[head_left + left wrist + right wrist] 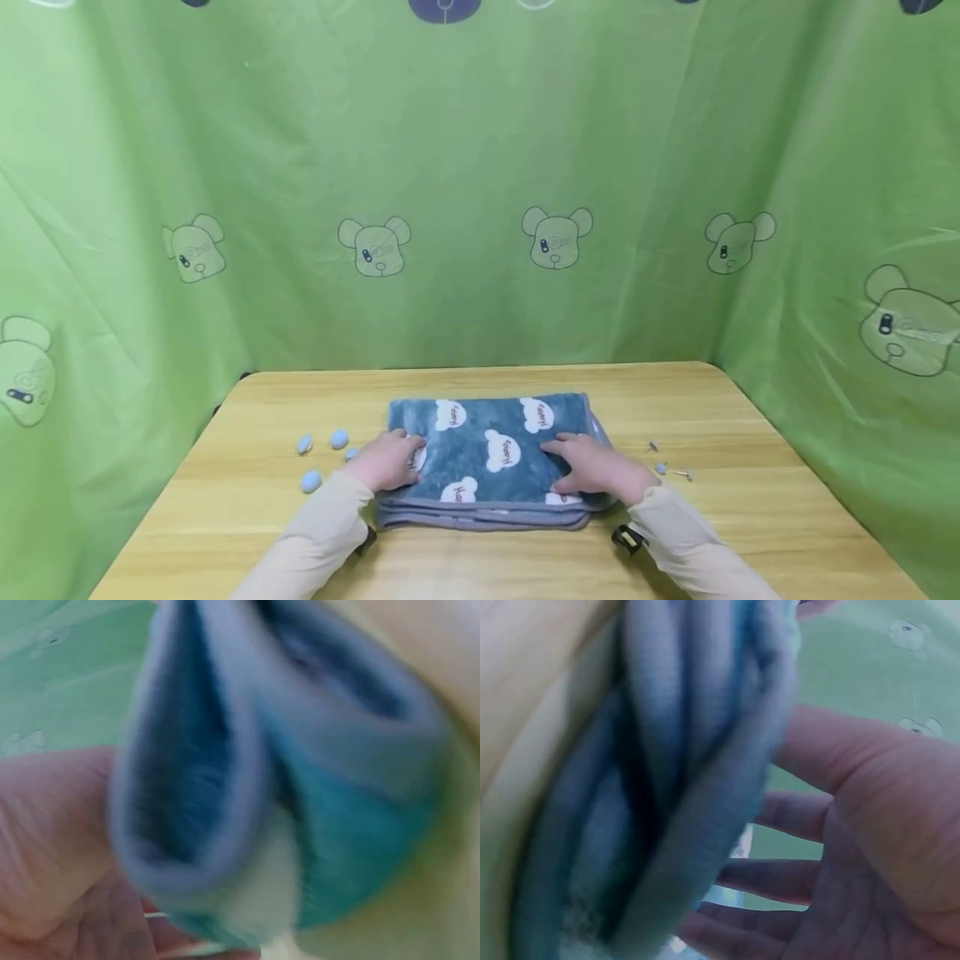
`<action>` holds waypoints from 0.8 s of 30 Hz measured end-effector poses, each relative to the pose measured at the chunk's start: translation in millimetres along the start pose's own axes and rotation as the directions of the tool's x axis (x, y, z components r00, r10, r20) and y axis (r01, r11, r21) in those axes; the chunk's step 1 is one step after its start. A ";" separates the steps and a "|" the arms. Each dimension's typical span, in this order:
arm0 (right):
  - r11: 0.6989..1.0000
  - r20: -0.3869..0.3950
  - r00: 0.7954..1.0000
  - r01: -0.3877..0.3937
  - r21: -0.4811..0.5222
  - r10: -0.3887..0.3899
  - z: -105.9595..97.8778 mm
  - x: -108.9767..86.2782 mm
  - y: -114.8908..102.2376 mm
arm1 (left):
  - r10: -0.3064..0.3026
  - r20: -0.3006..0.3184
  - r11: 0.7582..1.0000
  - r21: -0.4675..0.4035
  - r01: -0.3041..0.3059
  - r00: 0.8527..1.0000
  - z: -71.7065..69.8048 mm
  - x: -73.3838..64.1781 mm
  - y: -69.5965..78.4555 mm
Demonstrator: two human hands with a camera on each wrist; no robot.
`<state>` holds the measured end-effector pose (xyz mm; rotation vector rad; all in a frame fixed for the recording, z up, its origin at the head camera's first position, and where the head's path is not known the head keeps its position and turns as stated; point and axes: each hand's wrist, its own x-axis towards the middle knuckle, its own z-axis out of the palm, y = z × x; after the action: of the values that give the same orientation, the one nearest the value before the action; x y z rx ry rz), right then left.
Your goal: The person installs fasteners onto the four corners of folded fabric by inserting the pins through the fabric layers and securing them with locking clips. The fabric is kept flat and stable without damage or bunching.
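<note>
A folded teal fleece blanket [480, 454] with white bear-head prints and a grey-blue border lies on the table. My left hand [386, 460] rests on its left side, fingers spread over the top layer. On the right part of the top lies my right hand [592, 465], thumb and fingers apart. In the left wrist view, the rounded folds of the blanket [345, 802] show up close and blurred, beside the left palm. The right wrist view shows extended fingers [780, 881] next to the stacked layers, with some fingertips hidden behind the border.
Several light blue, rounded pieces [311, 481] sit left of the blanket. Small bluish pieces and a thin pin-like piece [681, 473] lie to its right. The wooden table [300, 392] backs onto a green curtain [465, 317] with bear prints, which also hangs at both sides.
</note>
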<state>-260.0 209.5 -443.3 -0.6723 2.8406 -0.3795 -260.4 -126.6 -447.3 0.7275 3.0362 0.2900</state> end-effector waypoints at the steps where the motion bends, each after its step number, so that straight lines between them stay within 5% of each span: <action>1: 1.000 -0.005 1.000 0.004 0.012 -0.004 -0.5 -0.5 0.7 | -0.014 0.002 1.000 0.004 0.014 1.000 -1.4 0.2 1.3; 8: 0.996 -0.136 0.988 0.076 0.051 -0.069 -20.0 -8.0 13.9 | -0.061 -0.035 0.998 0.013 0.062 0.998 -12.2 3.5 9.8; 15: 0.990 -0.317 0.948 0.063 0.129 -0.019 -51.4 -24.0 52.8 | 0.017 -0.137 0.998 -0.055 -0.024 0.990 -31.5 11.8 23.4; 24: 0.984 -0.391 0.920 0.039 0.173 0.033 -61.1 -49.7 104.8 | 0.115 -0.196 0.979 -0.147 -0.145 0.974 -37.3 25.7 54.0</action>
<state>-274.6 335.2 -409.4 -0.6237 3.1214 -0.8471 -260.9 -74.4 -400.0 0.9382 3.0914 0.6311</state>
